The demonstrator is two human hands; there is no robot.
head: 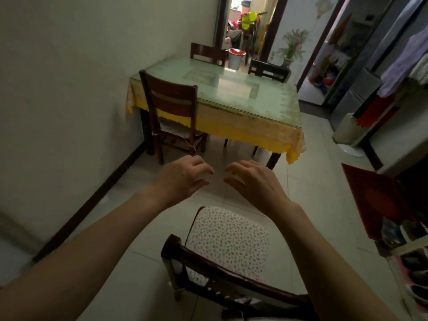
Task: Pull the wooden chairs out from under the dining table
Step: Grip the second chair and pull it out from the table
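Item 1, dining table: rectangular, glass-topped, draped in a yellow-and-gold cloth with a scalloped hem, standing against the pale wall. Item 2, near chair: dark wood, seat covered by a white cushion with a small speckled print, standing on the tiled floor well clear of the table's front edge and directly below you, its curved top rail closest to the camera. Item 3, left chair: dark wood with horizontal back slats, its back upright at the table's front-left corner, its cushioned seat tucked partly under the cloth hem. Item 4, far chair: only the slatted back shows above the table's far edge. Item 5, right chair: dark back visible at the table's far-right side, pushed close in. Item 6, your left hand: forearm reaching forward from lower left, palm down, suspended in the air between the near chair and the table. Item 7, your right hand: forearm reaching from lower right, palm down, level with the left, the 2 sets of fingertips close together but apart. Both hands are loosely spread with fingers curled, gripping nothing and touching neither chair nor table.
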